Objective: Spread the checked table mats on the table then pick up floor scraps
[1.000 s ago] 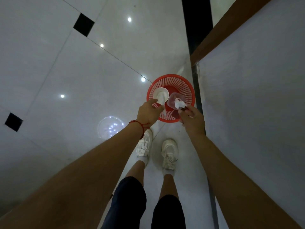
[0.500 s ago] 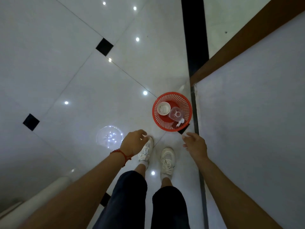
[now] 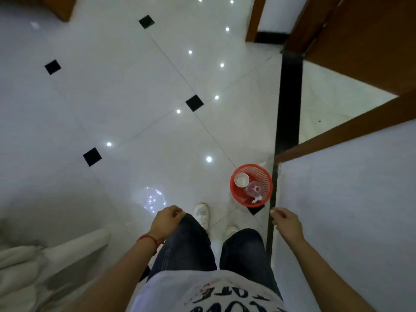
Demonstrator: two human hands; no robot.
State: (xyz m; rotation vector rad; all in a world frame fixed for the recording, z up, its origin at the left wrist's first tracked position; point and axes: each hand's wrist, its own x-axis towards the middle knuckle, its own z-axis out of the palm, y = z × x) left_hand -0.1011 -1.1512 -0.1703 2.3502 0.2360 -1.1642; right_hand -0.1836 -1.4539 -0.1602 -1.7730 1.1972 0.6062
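Observation:
A red mesh bin (image 3: 265, 176) stands on the white tiled floor beside the wall. Inside it lie a white cup (image 3: 241, 179), a clear plastic cup (image 3: 254, 188) and a small white scrap (image 3: 256, 200). My left hand (image 3: 167, 222) hangs by my left thigh with fingers loosely curled, holding nothing. My right hand (image 3: 284, 221) hovers below the bin, near the wall, fingers loosely bent and empty. No checked table mat is in view.
A white wall (image 3: 349, 199) with a brown wooden trim (image 3: 337, 134) runs along the right. A white cloth-covered piece of furniture (image 3: 33, 262) sits at the lower left. My shoes (image 3: 202, 213) stand just left of the bin. Black diamond inlays dot the glossy floor.
Both hands let go of the cups over the bin and pulled back to my sides. The view rose as I straightened up, so the bin looks smaller and farther.

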